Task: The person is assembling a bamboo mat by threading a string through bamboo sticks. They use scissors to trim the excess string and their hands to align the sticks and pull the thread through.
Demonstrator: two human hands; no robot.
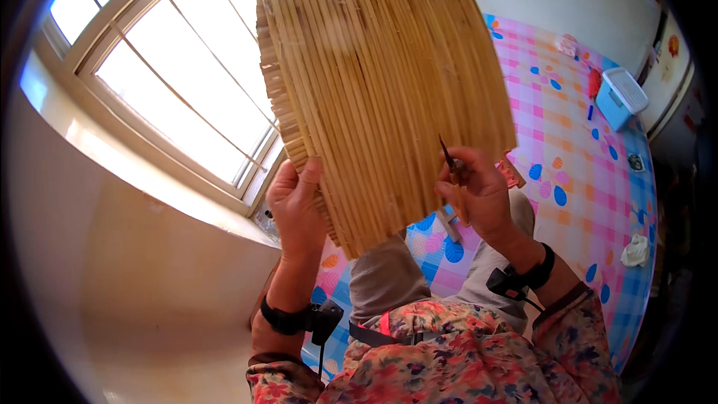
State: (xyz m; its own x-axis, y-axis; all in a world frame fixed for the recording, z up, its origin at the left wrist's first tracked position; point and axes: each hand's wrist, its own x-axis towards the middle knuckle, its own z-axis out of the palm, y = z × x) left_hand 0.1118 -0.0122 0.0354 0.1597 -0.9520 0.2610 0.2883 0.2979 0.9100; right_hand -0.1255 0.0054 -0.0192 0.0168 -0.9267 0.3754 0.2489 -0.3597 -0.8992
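A stiff mat of straw-coloured stalks (381,90), laid side by side in rows, is held up in front of me, tilted. Its left edge shows a second layer of stalk ends. My left hand (298,202) grips that edge near the lower left corner, thumb on the face. In my right hand (480,187), the fingers close round a slim tool (447,154) with a dark pointed tip and a brownish handle; its exact kind is unclear. The tip points up over the lower right part of the mat.
Below spreads a bed-like surface with a pink and blue patterned cover (568,202). On it are a blue box with a white lid (622,99), a crumpled white tissue (635,251) and a grey metal piece (449,226). A barred window (179,67) is at left.
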